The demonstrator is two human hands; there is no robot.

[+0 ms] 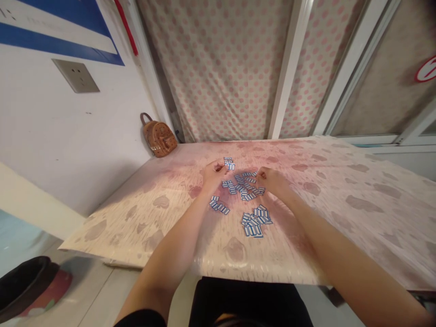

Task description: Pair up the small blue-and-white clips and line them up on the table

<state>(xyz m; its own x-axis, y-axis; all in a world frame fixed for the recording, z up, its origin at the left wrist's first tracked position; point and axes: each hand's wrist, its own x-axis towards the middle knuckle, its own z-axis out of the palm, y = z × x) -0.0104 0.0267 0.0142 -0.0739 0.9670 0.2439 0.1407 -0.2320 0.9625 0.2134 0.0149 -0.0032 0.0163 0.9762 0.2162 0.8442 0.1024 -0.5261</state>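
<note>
Many small white pieces with blue edges, like flat tiles, lie in loose groups on the table; their exact kind is too small to tell. My left hand (214, 172) is pinched at the far group, its fingertips against a white-and-blue piece (230, 166). Across from it, my right hand (270, 178) has its fingers curled together at the right edge of the middle pile (248, 185); whatever they hold is hidden. Nearer to me are a small group (220, 205) on the left and a denser heap (254, 225) on the right.
A patterned plastic cloth (235, 250) covers the table. At the back left corner, a small brown backpack-shaped bag (160, 137) leans by the wall. Behind the table hangs a dotted curtain (231, 68) inside white frames. A dark-rimmed bin (34, 288) stands on the floor at left.
</note>
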